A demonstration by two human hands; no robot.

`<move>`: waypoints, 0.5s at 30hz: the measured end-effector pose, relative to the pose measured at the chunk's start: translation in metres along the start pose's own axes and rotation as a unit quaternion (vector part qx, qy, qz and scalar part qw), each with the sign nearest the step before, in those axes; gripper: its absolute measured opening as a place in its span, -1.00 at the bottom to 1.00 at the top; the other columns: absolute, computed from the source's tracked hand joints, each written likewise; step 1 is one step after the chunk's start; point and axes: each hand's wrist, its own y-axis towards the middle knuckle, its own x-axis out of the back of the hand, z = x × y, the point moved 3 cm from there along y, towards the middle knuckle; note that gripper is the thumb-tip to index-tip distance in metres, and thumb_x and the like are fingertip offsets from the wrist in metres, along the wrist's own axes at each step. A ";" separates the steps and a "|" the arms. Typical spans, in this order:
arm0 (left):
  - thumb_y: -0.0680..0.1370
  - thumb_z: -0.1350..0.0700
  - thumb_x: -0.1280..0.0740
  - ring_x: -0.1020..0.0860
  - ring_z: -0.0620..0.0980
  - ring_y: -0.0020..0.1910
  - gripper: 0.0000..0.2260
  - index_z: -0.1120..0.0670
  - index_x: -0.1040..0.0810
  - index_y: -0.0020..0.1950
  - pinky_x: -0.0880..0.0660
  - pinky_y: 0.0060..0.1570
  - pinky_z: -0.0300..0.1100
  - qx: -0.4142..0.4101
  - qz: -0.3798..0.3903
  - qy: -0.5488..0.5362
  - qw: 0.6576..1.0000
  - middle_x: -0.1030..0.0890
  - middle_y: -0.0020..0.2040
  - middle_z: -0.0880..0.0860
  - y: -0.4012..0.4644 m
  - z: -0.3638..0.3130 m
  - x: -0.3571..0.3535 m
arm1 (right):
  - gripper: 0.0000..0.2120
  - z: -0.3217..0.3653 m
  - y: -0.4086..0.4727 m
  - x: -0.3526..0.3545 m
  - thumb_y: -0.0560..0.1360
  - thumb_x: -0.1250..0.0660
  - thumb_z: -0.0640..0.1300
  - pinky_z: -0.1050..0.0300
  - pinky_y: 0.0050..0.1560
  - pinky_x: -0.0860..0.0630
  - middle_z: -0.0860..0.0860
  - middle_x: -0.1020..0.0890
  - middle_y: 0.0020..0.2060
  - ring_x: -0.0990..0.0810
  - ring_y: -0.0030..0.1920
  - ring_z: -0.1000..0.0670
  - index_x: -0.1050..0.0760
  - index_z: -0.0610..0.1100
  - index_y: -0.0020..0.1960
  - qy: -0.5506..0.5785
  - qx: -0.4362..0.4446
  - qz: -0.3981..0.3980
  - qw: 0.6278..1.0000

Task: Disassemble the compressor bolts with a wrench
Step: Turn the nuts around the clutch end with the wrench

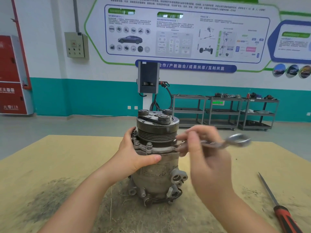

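While our right hand (204, 148) keeps a closed grip on the shank of the wrench (222, 142), fingers curled round it, the tool's near end sits at the flange on the right side of the compressor (158, 158); motion blur hides whether it is seated on a bolt. We hold the shank roughly level so the ring end (239, 140) projects rightward, free to swing. Our left hand (134, 153) wraps the housing, thumb across the front, bracing it against turning. Flange bolts (149, 145) remain fitted. We stand the compressor upright at mid-table (67, 157); a screwdriver (279, 206) lies well apart, right.
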 end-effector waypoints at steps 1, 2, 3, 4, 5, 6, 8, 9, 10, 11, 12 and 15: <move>0.02 -0.30 -0.54 -0.35 -0.05 0.43 0.24 -0.16 0.08 0.55 -0.28 0.47 0.00 0.002 0.000 0.003 1.000 -0.30 0.48 -0.07 0.000 0.000 0.000 | -0.92 -0.001 0.005 0.006 0.58 -0.19 -0.14 0.16 -0.32 -0.57 -0.04 -0.65 -0.22 -0.62 -0.34 0.02 -0.45 -0.06 -0.05 0.055 -0.054 -0.032 0.997; 0.03 -0.31 -0.54 -0.34 -0.06 0.43 0.24 -0.17 0.08 0.55 -0.28 0.47 -0.02 0.004 0.000 0.006 1.000 -0.29 0.48 -0.08 0.001 0.000 0.000 | -0.90 -0.004 0.010 0.011 0.60 -0.15 -0.22 0.15 -0.35 -0.56 -0.09 -0.66 -0.25 -0.61 -0.38 -0.02 -0.42 -0.09 -0.04 0.109 -0.106 -0.067 0.986; 0.03 -0.31 -0.54 -0.34 -0.06 0.43 0.24 -0.17 0.08 0.55 -0.28 0.47 -0.03 0.005 0.000 0.008 1.000 -0.28 0.49 -0.08 0.001 0.001 0.000 | -0.86 -0.007 0.014 0.017 0.61 -0.11 -0.29 0.14 -0.38 -0.55 -0.12 -0.67 -0.29 -0.59 -0.41 -0.05 -0.39 -0.11 -0.04 0.159 -0.154 -0.093 0.971; 0.02 -0.32 -0.53 -0.33 -0.06 0.43 0.24 -0.18 0.09 0.55 -0.27 0.47 -0.02 0.005 -0.001 0.009 1.000 -0.27 0.49 -0.08 0.001 0.001 0.001 | -0.82 -0.011 0.017 0.021 0.61 -0.08 -0.35 0.14 -0.41 -0.54 -0.13 -0.66 -0.33 -0.58 -0.44 -0.06 -0.37 -0.13 -0.04 0.203 -0.193 -0.110 0.954; 0.02 -0.33 -0.53 -0.33 -0.06 0.44 0.25 -0.18 0.09 0.55 -0.27 0.48 0.00 0.006 -0.001 0.010 1.000 -0.27 0.49 -0.08 0.001 0.001 0.001 | -0.80 -0.015 0.019 0.023 0.60 -0.06 -0.38 0.15 -0.44 -0.52 -0.12 -0.65 -0.36 -0.56 -0.46 -0.06 -0.36 -0.14 -0.03 0.239 -0.225 -0.122 0.937; 0.02 -0.34 -0.53 -0.32 -0.06 0.44 0.25 -0.19 0.09 0.55 -0.27 0.48 0.00 0.006 0.000 0.011 1.000 -0.27 0.50 -0.08 0.001 0.002 0.001 | -0.80 -0.018 0.021 0.024 0.59 -0.04 -0.40 0.15 -0.45 -0.51 -0.12 -0.64 -0.38 -0.55 -0.48 -0.06 -0.35 -0.15 -0.03 0.267 -0.252 -0.131 0.921; 0.02 -0.34 -0.53 -0.33 -0.05 0.43 0.25 -0.20 0.10 0.55 -0.27 0.48 0.01 0.008 0.002 0.014 1.000 -0.27 0.49 -0.08 0.001 0.001 0.001 | -0.80 -0.025 0.022 0.024 0.59 -0.03 -0.40 0.16 -0.48 -0.50 -0.13 -0.63 -0.41 -0.54 -0.50 -0.05 -0.33 -0.16 -0.03 0.303 -0.297 -0.139 0.895; 0.01 -0.35 -0.53 -0.33 -0.05 0.43 0.25 -0.21 0.09 0.55 -0.28 0.47 0.01 0.008 0.003 0.014 1.000 -0.27 0.49 -0.08 0.001 0.002 0.001 | -0.81 -0.028 0.024 0.024 0.60 -0.03 -0.39 0.17 -0.49 -0.50 -0.14 -0.63 -0.42 -0.53 -0.50 -0.05 -0.33 -0.16 -0.02 0.316 -0.315 -0.140 0.884; 0.01 -0.35 -0.53 -0.33 -0.05 0.43 0.25 -0.20 0.09 0.55 -0.28 0.47 0.01 0.009 0.003 0.014 1.000 -0.27 0.49 -0.08 0.001 0.002 0.001 | -0.81 -0.031 0.024 0.024 0.60 -0.03 -0.39 0.17 -0.49 -0.50 -0.14 -0.63 -0.42 -0.54 -0.51 -0.05 -0.33 -0.16 -0.01 0.326 -0.332 -0.138 0.874; 0.01 -0.35 -0.53 -0.33 -0.05 0.43 0.25 -0.21 0.10 0.55 -0.28 0.47 0.01 0.009 0.002 0.014 1.000 -0.28 0.49 -0.08 0.002 0.002 0.001 | -0.82 -0.033 0.025 0.025 0.60 -0.03 -0.38 0.17 -0.50 -0.50 -0.15 -0.63 -0.42 -0.54 -0.51 -0.05 -0.33 -0.16 0.00 0.333 -0.348 -0.133 0.866; 0.01 -0.35 -0.53 -0.34 -0.05 0.43 0.25 -0.21 0.10 0.54 -0.27 0.47 0.00 0.009 0.002 0.014 1.000 -0.28 0.49 -0.08 0.002 0.002 0.001 | -0.83 -0.036 0.026 0.026 0.60 -0.04 -0.37 0.16 -0.49 -0.50 -0.15 -0.64 -0.41 -0.54 -0.50 -0.05 -0.34 -0.16 0.02 0.340 -0.362 -0.127 0.859; 0.00 -0.36 -0.53 -0.34 -0.05 0.43 0.26 -0.22 0.10 0.54 -0.27 0.47 0.00 0.011 0.000 0.015 1.000 -0.28 0.49 -0.07 0.003 0.003 0.000 | -0.85 -0.043 0.026 0.029 0.60 -0.06 -0.35 0.17 -0.48 -0.50 -0.17 -0.65 -0.37 -0.54 -0.49 -0.04 -0.34 -0.18 0.07 0.356 -0.394 -0.116 0.839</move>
